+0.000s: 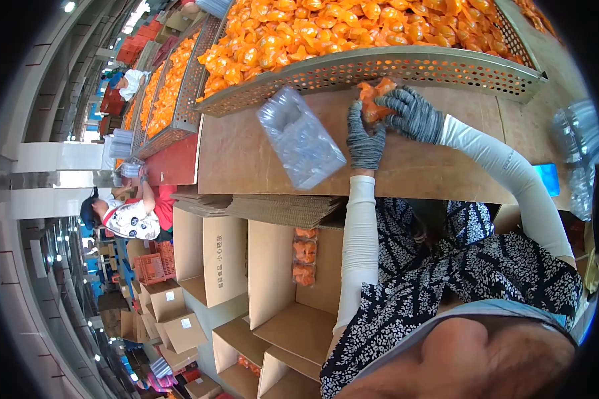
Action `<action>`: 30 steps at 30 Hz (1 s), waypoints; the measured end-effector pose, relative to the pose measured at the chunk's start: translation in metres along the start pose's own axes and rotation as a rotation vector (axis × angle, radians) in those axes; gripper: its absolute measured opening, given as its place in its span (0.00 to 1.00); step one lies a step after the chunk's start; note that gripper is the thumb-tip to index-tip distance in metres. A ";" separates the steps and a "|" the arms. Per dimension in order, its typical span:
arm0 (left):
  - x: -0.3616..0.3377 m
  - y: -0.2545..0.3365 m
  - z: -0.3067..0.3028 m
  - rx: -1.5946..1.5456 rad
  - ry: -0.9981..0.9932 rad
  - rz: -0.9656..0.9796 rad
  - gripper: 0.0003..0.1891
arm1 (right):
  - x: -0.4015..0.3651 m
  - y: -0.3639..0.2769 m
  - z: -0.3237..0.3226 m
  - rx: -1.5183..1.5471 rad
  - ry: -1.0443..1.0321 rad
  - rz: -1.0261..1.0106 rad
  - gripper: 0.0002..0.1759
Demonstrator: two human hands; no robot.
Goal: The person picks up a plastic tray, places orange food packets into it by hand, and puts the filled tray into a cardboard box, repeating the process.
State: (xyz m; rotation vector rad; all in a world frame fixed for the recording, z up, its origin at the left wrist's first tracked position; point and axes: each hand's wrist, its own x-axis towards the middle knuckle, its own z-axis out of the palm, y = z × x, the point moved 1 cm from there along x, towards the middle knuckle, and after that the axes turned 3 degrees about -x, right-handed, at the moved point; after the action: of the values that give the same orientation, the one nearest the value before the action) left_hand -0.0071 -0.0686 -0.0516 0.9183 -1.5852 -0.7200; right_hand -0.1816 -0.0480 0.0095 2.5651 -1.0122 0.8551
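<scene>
Between my two grey-gloved hands is a packet in crinkled orange plastic wrap [374,98], held over the wooden table. My left hand [366,143] closes on its near side, fingers pointing toward the metal bin. From the right, my right hand [412,114] curls its fingers onto the same packet. A clear plastic tray [301,138] with molded compartments lies on the table to the left of my hands. Just beyond them, a perforated metal bin [379,68] is heaped with similar orange packets [313,30].
Clear trays [579,156] are stacked at the right, near a blue object [547,179]. Below the table edge stands an open carton [293,322] with a filled tray [305,256] inside. Flattened cardboard [279,209] lies beside it. Another person [136,213] works farther left.
</scene>
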 end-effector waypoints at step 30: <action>0.024 0.035 -0.010 -0.244 -0.072 -0.572 0.29 | -0.011 -0.018 -0.001 -0.233 0.107 -0.191 0.13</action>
State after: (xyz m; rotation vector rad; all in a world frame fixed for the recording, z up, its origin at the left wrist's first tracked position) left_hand -0.0062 -0.0712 -0.0085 1.1823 -1.2575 -1.3270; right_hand -0.1755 -0.0285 0.0030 2.3474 -0.7710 0.7655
